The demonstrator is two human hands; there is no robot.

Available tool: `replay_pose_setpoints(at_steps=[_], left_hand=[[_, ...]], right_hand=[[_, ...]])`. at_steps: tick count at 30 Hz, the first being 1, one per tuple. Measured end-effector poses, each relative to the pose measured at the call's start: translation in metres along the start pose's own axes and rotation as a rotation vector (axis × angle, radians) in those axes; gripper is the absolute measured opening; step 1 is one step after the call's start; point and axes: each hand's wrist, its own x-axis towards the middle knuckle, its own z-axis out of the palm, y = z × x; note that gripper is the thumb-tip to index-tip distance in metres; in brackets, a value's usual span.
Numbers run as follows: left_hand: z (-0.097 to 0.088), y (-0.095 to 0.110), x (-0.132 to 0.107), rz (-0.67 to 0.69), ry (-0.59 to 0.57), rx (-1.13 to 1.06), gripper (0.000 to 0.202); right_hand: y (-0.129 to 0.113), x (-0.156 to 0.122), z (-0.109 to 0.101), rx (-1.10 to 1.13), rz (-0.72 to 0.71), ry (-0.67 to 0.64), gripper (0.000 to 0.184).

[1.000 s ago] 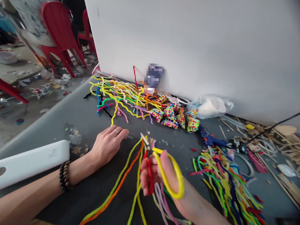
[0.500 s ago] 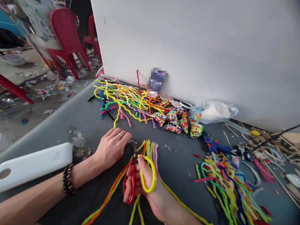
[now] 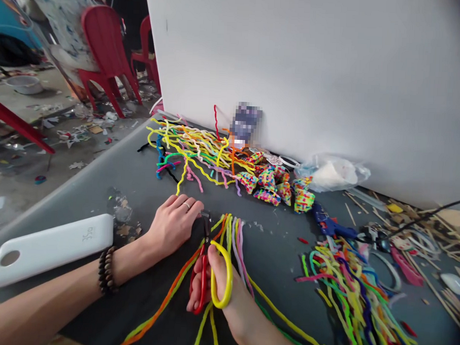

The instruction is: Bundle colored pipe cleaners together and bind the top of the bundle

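My right hand [image 3: 220, 279] is wrapped round scissors [image 3: 222, 299] with one red and one yellow handle loop. The dark blades point away from me, their tips beside the fingers of my left hand [image 3: 176, 223]. That left hand is closed, knuckles up, low over the table; whatever its fingertips pinch is hidden. Beneath the scissors and my right hand, several fuzzy pipe cleaners [image 3: 239, 244] in yellow, orange, lilac and pink lie side by side. Their upper ends show past the blades, while longer lengths fan out towards me.
Loose pipe cleaners [image 3: 196, 145] and colourful woven pieces [image 3: 268, 179] lie along the white wall. At right are a blue glue gun [image 3: 330, 222], another pipe-cleaner bundle [image 3: 356, 295] and wooden sticks. A white power bank [image 3: 55, 249] lies left. A person sits on a red chair [image 3: 106, 45] beyond.
The scissors' handles have come closer together in my right hand. My left hand stays beside the blade tips. The whole view has shifted slightly.
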Motion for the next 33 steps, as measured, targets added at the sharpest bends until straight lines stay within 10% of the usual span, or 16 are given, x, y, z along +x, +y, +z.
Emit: replay_pose_setpoints(at_steps=[24, 33], left_hand=[[0.001, -0.001, 0.001, -0.033, 0.06, -0.02, 0.009], [-0.002, 0.0, 0.002, -0.076, 0.116, -0.057, 0.006]], right_hand=[[-0.007, 0.005, 0.006, -0.124, -0.05, 0.054, 0.066], [-0.088, 0.011, -0.049, -0.804, -0.313, 0.133, 0.04]])
